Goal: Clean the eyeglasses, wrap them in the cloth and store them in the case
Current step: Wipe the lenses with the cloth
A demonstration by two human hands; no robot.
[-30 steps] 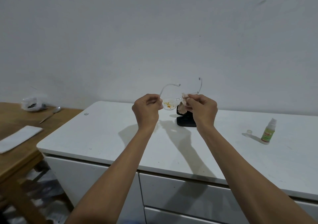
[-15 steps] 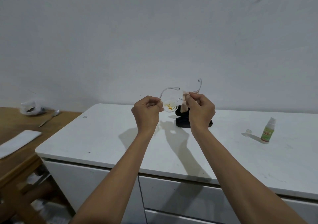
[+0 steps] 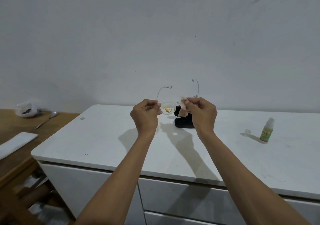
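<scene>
Clear-framed eyeglasses point(image 3: 167, 109) are held up in the air over the white cabinet top point(image 3: 103, 138), temples pointing away from me. The visible left lens carries yellow-orange smears. My left hand point(image 3: 145, 115) pinches the frame at its left end. My right hand point(image 3: 202, 113) pinches a small pinkish cloth point(image 3: 183, 109) against the right lens, which the cloth and fingers hide. A black eyeglass case point(image 3: 183, 123) lies on the cabinet behind and below my right hand, partly hidden.
A small green-labelled spray bottle point(image 3: 267, 131) stands at the right with its clear cap point(image 3: 248, 131) beside it. To the left is a wooden table point(image 3: 10, 159) with a white folded cloth point(image 3: 16, 142), a plastic bag point(image 3: 28, 110) and a spoon point(image 3: 45, 120).
Both hands and the glasses stay raised at about the same spot. My right hand's fingers and the cloth have shifted slightly on the right lens.
</scene>
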